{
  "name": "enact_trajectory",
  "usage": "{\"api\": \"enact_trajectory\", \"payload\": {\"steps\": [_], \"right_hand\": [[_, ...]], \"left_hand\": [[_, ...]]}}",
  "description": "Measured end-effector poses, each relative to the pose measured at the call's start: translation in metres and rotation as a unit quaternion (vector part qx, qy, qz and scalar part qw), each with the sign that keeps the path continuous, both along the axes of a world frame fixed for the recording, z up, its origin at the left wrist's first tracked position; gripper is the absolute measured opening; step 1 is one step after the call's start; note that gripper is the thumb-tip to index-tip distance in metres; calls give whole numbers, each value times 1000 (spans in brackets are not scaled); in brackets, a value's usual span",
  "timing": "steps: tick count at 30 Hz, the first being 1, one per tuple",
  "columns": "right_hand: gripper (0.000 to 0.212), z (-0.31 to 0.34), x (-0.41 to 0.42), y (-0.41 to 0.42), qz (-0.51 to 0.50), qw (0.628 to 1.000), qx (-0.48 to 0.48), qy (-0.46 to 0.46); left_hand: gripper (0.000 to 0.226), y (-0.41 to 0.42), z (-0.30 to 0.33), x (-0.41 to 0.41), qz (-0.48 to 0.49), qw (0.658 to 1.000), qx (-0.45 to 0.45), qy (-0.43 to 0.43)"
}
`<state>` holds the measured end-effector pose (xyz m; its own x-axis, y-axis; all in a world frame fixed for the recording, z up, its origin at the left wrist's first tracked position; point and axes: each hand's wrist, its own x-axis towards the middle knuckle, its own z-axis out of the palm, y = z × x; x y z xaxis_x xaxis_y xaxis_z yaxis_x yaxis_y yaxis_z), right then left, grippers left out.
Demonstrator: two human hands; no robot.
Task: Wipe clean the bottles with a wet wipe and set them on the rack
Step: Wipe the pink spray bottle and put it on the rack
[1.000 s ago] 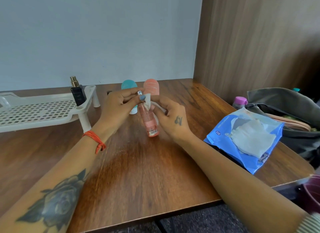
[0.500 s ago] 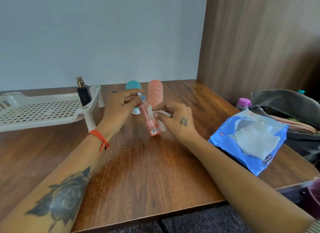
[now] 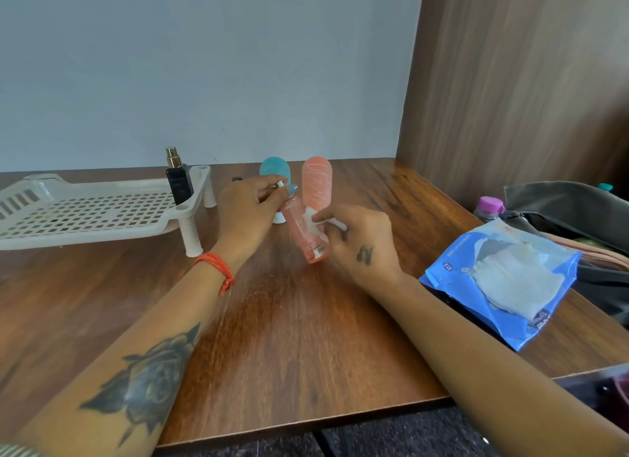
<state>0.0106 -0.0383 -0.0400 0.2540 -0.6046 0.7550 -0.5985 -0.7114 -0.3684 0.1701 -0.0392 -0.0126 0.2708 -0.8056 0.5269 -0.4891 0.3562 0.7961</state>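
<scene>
At the centre of the frame, the left hand pinches the silver top of a small pink bottle, tilted above the wooden table. The right hand presses a white wet wipe against its side. The white rack sits centre left, holding 1 black bottle. A blue wipes pack lies at right.

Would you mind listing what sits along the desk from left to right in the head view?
White rack → black perfume bottle → left hand → pink spray bottle → right hand → blue wet-wipe pack → grey bag.
</scene>
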Motion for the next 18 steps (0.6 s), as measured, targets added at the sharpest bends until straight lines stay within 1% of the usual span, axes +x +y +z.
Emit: {"api": "enact_trajectory", "payload": {"steps": [1,2,3,5,10,13,15,18], "right_hand": [[18,0,1,3,15,999,-46,22],[18,-1,3,6,31,996,-72,47],[18,-2,5,9,42,994,-75,71],[20,-1,8,10,46,993,-54,99],[24,2,0,8,42,990,-21,132],[22,1,1,10,24,991,-60,121],[21,1,6,12,25,987,-78,138],[22,4,8,13,42,982,-47,179]], "left_hand": [[28,1,1,0,4,1000,-6,-10],[26,2,1,-1,10,1000,-10,-22],[24,3,1,-1,16,999,-12,-35],[22,4,1,0,22,999,-10,-45],[21,3,2,4,40,998,-5,-40],[22,4,2,3,40,998,-2,-53],[24,5,2,2,39,998,-2,-53],[26,3,2,3,47,998,-5,-51]]}}
